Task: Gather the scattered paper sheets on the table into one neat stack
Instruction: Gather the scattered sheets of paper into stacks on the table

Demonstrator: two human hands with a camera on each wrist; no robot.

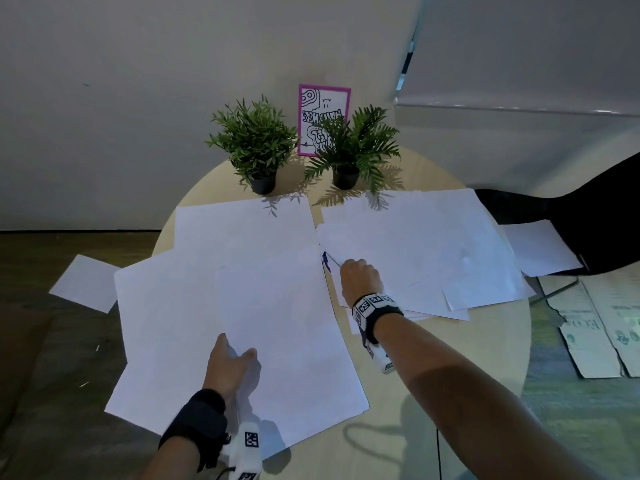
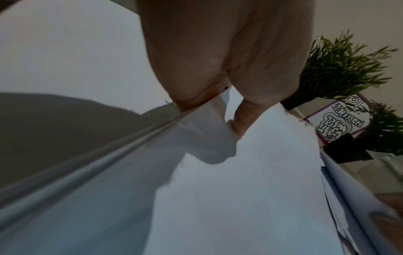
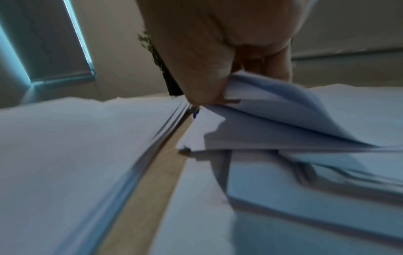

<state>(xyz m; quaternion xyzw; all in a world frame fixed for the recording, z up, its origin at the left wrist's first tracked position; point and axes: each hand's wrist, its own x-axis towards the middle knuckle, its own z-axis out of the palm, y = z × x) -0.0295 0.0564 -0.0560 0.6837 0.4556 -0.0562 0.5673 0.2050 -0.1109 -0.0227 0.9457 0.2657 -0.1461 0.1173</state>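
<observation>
Head view shows white paper sheets spread in two loose groups over the round pale wooden table (image 1: 491, 341): the left group of white sheets (image 1: 207, 306) under your left hand (image 1: 228, 365), and the right group of white sheets (image 1: 433, 244) under your right hand (image 1: 360, 278). Your left hand pinches the near edge of the top left sheets, thumb above and fingers beneath. Your right hand is curled over the inner corner of the right group, and the right wrist view shows its fingers (image 3: 202, 81) gripping several lifted corners. Draw the right group toward the left one in a single slide, keeping the sheets low and flat, since a corner grip probably lets the lower pages fan out or crease. Hold the left group firm as the stop. Two further white sheets (image 1: 85, 282) overhang the table edges; collect them afterward. Keep clear of the two small green potted plants (image 1: 256, 143) at the far edge.
</observation>
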